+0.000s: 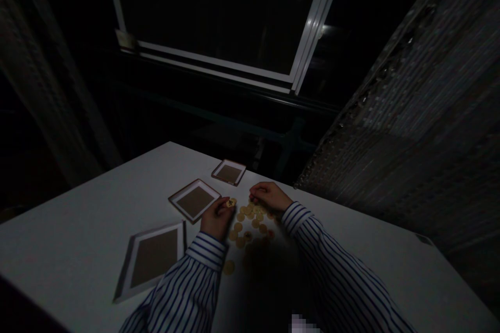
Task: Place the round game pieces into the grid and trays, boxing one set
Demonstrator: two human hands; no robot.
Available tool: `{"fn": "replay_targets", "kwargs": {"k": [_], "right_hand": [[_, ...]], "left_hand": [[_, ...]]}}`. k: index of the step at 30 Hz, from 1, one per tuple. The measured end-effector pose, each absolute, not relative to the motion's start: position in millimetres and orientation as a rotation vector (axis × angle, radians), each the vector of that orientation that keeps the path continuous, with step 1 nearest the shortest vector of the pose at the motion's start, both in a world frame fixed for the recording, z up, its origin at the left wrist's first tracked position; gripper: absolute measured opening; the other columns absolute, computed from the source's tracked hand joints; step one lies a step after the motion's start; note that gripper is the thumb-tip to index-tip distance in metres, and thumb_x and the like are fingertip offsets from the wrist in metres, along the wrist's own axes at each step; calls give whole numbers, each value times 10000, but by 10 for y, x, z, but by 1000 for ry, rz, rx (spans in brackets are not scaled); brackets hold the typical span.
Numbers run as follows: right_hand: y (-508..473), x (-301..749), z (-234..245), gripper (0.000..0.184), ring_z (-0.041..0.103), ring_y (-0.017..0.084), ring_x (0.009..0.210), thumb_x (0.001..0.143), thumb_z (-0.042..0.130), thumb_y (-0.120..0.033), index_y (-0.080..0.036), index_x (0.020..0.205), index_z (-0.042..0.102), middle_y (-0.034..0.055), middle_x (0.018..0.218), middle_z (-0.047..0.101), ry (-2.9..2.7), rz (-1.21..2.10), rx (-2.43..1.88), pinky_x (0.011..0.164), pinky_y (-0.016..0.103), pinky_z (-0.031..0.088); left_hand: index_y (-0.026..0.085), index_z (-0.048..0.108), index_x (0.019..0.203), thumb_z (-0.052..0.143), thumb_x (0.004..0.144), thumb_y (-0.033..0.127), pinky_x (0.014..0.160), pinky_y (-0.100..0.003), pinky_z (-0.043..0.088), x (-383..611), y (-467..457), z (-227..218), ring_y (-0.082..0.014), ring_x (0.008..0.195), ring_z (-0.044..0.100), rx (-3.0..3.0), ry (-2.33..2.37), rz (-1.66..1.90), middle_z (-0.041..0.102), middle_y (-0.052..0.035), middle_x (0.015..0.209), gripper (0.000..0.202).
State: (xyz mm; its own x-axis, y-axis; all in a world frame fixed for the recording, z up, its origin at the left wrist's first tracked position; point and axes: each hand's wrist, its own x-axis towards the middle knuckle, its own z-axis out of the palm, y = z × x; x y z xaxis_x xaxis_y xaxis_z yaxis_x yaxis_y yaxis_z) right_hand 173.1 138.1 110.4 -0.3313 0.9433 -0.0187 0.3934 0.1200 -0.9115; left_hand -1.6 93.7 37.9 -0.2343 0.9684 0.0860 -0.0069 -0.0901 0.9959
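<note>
White table (371, 242), scattered xiangqi pieces (263, 228) by your hands.
Marked piece (230, 202) pinched at your left hand's (214, 220) fingertips; your right hand (272, 196) curls inward, its hold unclear.

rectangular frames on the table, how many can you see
3. The near frame lies by the left sleeve, the middle frame beside the left hand, and the far frame near the back of the table. No others show.

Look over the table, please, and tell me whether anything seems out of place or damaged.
One yellowish disc lies a little apart from the main cluster of discs, near the left sleeve, so it looks slightly stray. No damage stands out, though the dim light hides detail.
</note>
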Motion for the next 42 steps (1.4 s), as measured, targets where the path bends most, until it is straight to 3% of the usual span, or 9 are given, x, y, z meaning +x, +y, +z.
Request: {"fn": "replay_targets", "kwargs": {"k": [5,10,19,33,42], "right_hand": [[1341,1783,1063,218,581,130,686,742,530,-306,-136,844,621,52,771,652,-1935,1007,-1368,632,248,442],[1278,1815,1085,179,568,149,707,710,542,-238,-150,823,649,37,744,642,-2088,830,-1410,652,259,411],[1149,1727,1087,216,565,155,826,760,485,-232,-188,911,633,34,852,658,-2523,333,-1462,755,256,368],[1090,1664,1091,206,525,178,940,765,498,-229,-194,931,614,48,951,637,-2657,171,-1488,842,303,283],[1078,1664,1082,207,519,197,939,758,521,-247,-193,940,605,58,951,631,-2699,97,-1472,795,329,289]], "left_hand": [[156,631,922,530,699,360,732,-326,479,-117,950,371,-201,777,614,1755,1614,1312,664,-73,836,319],[148,615,975,434,782,301,783,-302,449,-136,944,349,-194,861,597,2065,1725,1048,651,-93,911,306],[149,626,950,457,766,232,775,-281,430,-127,943,320,-192,850,593,2151,1776,896,643,-98,912,263],[153,638,945,464,761,231,816,-321,418,-101,1005,268,-223,879,569,2172,1853,852,636,-102,917,265],[156,605,962,442,771,234,773,-306,430,-116,1012,331,-216,863,587,2153,1839,884,652,-95,905,263]]}}
